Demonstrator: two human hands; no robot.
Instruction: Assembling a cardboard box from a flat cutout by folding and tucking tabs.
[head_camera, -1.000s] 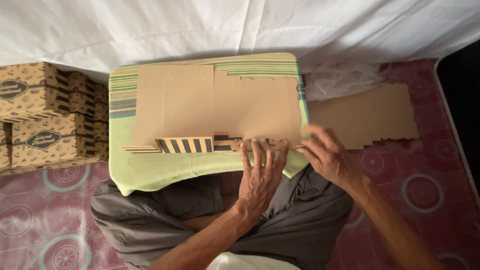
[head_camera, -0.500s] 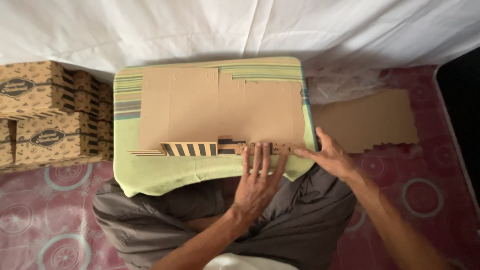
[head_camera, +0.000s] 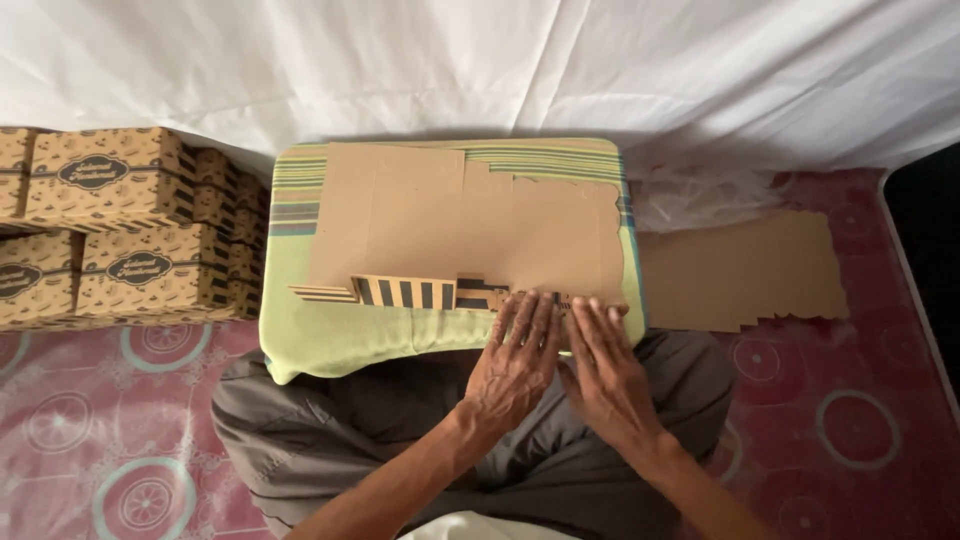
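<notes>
A flat brown cardboard box blank lies on a green striped cushion resting on my lap. Its near edge is folded up, showing a striped printed flap. My left hand lies flat, fingers together, pressing on the folded near edge to the right of the striped flap. My right hand lies flat right beside it, fingers pressing the same edge near the cushion's right corner. Neither hand grips anything.
Several assembled brown printed boxes are stacked at the left. A pile of flat cardboard blanks lies on the patterned maroon mat at the right. A white cloth hangs behind.
My right hand has moved left from the cushion's right corner and now lies flat beside the left hand. The left hand stayed pressing on the folded edge.
</notes>
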